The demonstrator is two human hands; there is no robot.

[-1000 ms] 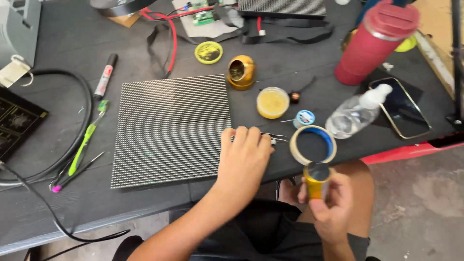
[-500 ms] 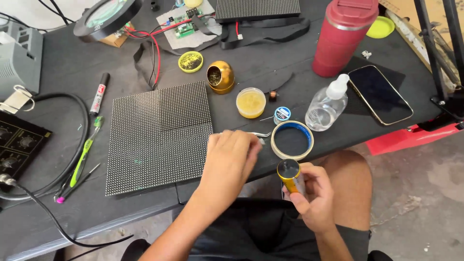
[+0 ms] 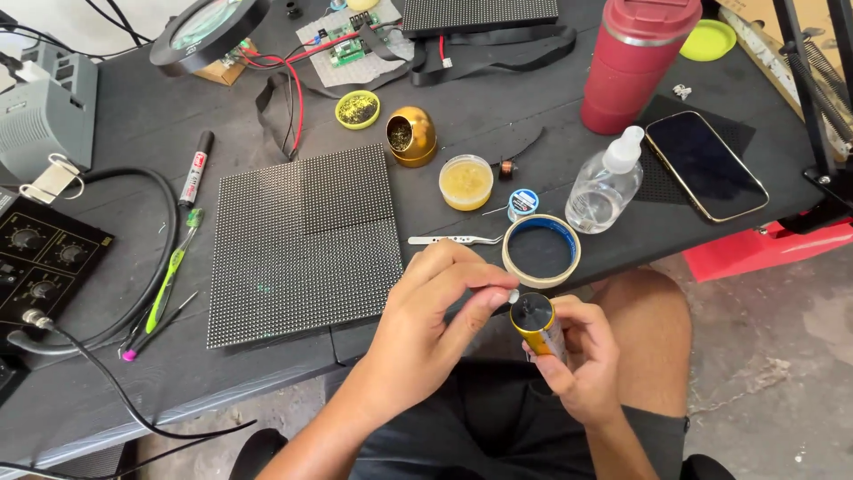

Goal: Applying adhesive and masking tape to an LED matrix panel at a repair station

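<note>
- A seated person's right hand (image 3: 577, 360) grips a small yellow cylindrical container (image 3: 536, 326) upright over the lap, just off the near edge of the dark workbench (image 3: 498, 98), fingers wrapped firmly round its body.
- The left hand (image 3: 435, 311) pinches a thin silver tool (image 3: 498, 292), thumb and forefinger closed tightly on it, its pale tip resting at the container's dark open top.
- The step in hand looks like dipping the tool into the container; whether anything has been picked up cannot be told.
- The next move would likely call for a steady lift of the tip, with the container kept level.
- On the bench just beyond lie a tape roll (image 3: 541, 251) and metal tweezers (image 3: 453, 239), beside a large LED matrix panel (image 3: 302, 240).
- Farther back stand a clear dropper bottle (image 3: 606, 182), a small tub of yellow paste (image 3: 466, 181), a smartphone (image 3: 705, 165) and a red tumbler (image 3: 633, 62).
</note>
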